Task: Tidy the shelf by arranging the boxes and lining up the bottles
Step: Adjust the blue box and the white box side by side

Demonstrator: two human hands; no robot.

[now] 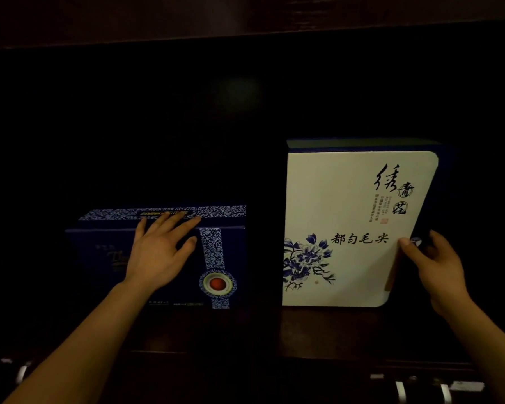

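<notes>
A dark blue box with a blue-and-white patterned band and a red-centred medallion stands on the shelf at the left. My left hand lies flat against its front, fingers spread and reaching over its top edge. To the right stands a taller white box with blue flowers and black calligraphy. My right hand grips its right edge, thumb on the front face and fingers behind the side. No bottles show in this dark view.
The dark wooden shelf board runs under both boxes, with a gap between them. The shelf's back is black. An upper board spans the top. Pale metal fittings glint below the shelf's front edge.
</notes>
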